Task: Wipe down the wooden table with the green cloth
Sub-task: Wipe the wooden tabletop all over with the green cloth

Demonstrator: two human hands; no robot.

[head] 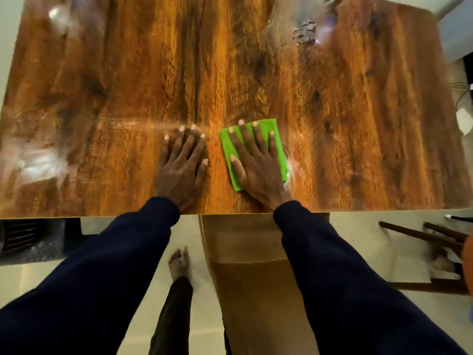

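Note:
A glossy wooden table [128, 85] with dark grain fills the upper part of the head view. A folded green cloth [277, 147] lies flat on it near the front edge, right of centre. My right hand [256, 165] presses flat on the cloth with fingers spread, covering most of it. My left hand [183, 162] rests palm down on the bare wood just left of the cloth, fingers spread, holding nothing. Both arms wear dark blue sleeves.
Wet or shiny streaks [41, 162] show at the table's left side and far middle. Below the front edge are a brown chair back [250, 265], my bare foot [179, 262] on a pale floor, and a dark wooden chair [435, 237] at right.

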